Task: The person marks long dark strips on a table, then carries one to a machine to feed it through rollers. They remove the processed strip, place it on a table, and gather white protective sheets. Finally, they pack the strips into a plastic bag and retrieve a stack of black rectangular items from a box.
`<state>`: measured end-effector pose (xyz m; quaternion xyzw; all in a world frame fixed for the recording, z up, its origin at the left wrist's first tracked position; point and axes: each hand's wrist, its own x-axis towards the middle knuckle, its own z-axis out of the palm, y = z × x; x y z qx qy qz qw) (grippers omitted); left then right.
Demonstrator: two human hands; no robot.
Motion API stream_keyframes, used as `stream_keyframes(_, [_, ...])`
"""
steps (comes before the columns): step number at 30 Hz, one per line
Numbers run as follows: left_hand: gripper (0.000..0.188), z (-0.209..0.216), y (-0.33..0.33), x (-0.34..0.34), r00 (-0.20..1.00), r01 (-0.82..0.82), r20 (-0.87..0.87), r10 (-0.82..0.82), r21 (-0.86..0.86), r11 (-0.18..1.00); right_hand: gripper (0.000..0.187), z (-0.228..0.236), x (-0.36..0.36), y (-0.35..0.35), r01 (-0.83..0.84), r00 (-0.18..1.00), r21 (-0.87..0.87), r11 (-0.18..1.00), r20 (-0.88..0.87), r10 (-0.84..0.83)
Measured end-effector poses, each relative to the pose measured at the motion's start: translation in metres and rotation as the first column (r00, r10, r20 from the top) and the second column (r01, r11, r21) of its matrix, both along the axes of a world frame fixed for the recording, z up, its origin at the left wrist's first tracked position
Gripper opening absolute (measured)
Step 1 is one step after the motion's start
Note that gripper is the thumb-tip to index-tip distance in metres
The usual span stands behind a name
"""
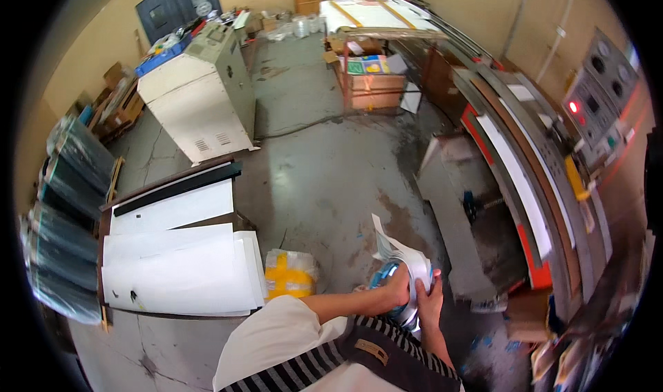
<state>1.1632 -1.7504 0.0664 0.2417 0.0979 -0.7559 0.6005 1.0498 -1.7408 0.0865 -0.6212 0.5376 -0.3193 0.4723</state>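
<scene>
Sheaf of pale sheets [414, 259], one; left hand [398, 287] and right hand [429, 301] curled on it. Step: apparently sheet handling; next move calls for steady grip.

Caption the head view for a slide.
Left hand and right hand hold curled thin white sheets over a grey floor, right of a yellow-taped, plastic-wrapped package.

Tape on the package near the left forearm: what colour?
The tape is yellow, best seen in the head view.

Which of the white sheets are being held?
The bent stack between the left hand and right hand; the flat sheets on the low table at left lie untouched.
</scene>
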Motion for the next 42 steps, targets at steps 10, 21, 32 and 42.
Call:
stream_keyframes(10, [0.044,-0.027,-0.097,0.122,0.88,-0.417,0.242,0.408,-0.014,0.909,0.034,-0.003,0.118,-0.164,-0.549,0.836,0.313,0.775,0.239,0.495])
stream_keyframes(21, [0.056,0.015,-0.112,0.174,0.396,-0.905,0.452,0.799,0.045,0.423,0.041,0.001,0.26,-0.248,-0.893,0.232,0.45,0.014,0.434,0.871])
stream_keyframes(32, [0.041,-0.015,-0.062,0.086,0.002,-0.829,0.847,0.532,0.299,-0.472,0.038,-0.011,0.285,-0.219,-0.795,-0.25,0.388,-0.466,0.491,0.835])
stream_keyframes(42, [0.051,0.042,0.055,0.053,-0.014,-0.86,0.992,0.124,-0.075,0.505,0.045,0.069,0.264,-0.144,-0.431,-0.782,0.259,-0.864,0.369,0.501])
